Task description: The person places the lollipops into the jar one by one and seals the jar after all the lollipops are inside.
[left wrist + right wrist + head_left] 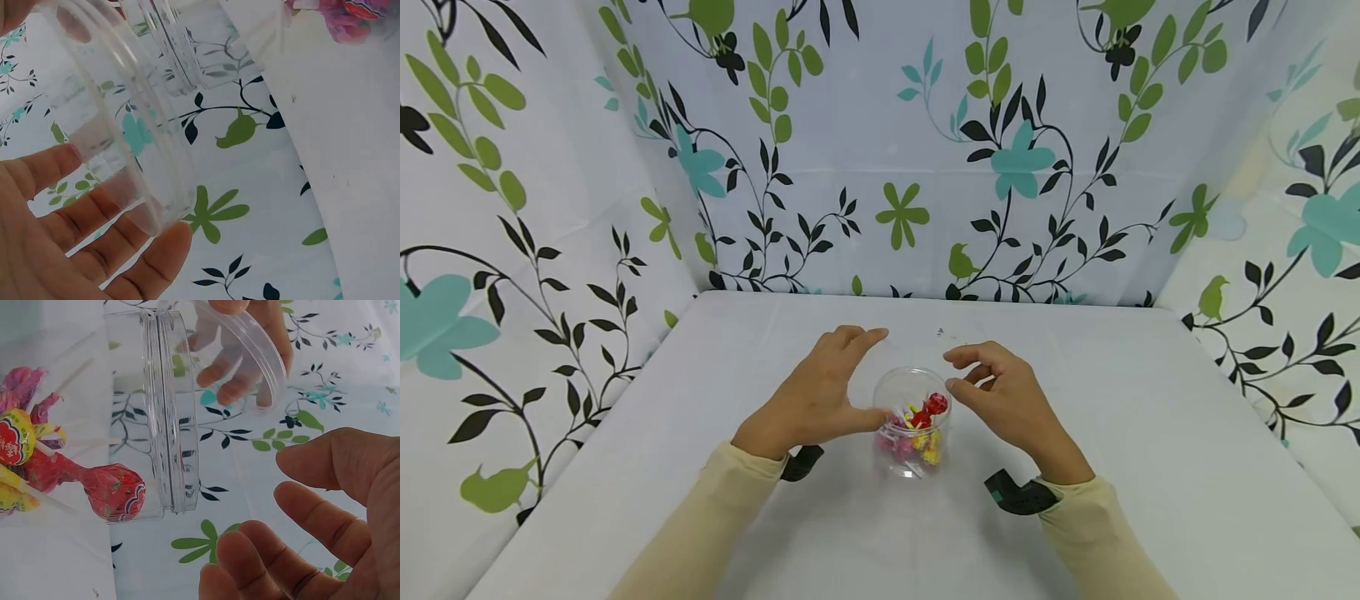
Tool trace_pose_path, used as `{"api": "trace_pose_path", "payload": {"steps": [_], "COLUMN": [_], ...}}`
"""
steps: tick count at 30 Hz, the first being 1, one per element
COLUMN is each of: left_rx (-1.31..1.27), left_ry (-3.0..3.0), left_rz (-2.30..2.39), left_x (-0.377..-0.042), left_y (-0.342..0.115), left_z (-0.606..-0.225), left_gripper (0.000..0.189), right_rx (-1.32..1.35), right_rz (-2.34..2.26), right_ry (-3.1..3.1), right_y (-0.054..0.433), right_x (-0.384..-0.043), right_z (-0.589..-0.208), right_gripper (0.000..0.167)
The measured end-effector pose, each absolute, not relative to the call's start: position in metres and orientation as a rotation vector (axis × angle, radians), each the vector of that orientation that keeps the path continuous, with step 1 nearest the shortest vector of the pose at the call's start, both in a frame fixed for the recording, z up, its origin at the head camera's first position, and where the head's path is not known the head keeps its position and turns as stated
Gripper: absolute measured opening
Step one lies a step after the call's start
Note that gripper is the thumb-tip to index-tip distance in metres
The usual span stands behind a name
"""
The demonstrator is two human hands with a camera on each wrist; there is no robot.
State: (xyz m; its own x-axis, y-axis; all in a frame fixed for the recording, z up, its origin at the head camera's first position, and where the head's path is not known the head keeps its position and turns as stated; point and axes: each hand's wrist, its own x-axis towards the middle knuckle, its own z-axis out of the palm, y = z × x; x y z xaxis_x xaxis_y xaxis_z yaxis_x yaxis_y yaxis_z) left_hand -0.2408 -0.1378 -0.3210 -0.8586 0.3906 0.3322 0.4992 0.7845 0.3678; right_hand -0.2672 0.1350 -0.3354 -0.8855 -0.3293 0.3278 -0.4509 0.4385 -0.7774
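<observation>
A clear jar (pixel 912 473) stands upright on the table in the head view, its mouth uncovered. Red, yellow and pink wrapped lollipops (pixel 114 489) lie inside, one red one high near the rim in the head view. My left hand (pixel 820 393) holds a clear round lid (pixel 140 134) between thumb and fingers, tilted above the jar mouth, as the right wrist view shows too. My right hand (pixel 1009 407) is just right of the jar rim, its fingers loosely bent, with nothing in its grasp.
The white table (pixel 1150 467) spreads around the jar. A patterned curtain (pixel 880 150) with leaves, birds and flowers hangs behind it and along both sides. Small dark specks (pixel 942 332) mark the table beyond the jar.
</observation>
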Motion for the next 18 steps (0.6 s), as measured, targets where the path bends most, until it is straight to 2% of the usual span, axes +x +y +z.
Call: {"api": "trace_pose_path", "payload": {"steps": [18], "left_rx": [-0.936], "left_ry": [-2.755], "left_rz": [-0.593], "left_x": [-0.252], "left_y": [-0.1], "left_z": [-0.327], "left_gripper": [0.085], "right_rx": [0.711], "right_rz": [1.424], "right_ry": [-2.528], "right_y": [0.14], "right_x": [-0.27], "right_z": [-0.335], "right_gripper": [0.028]}}
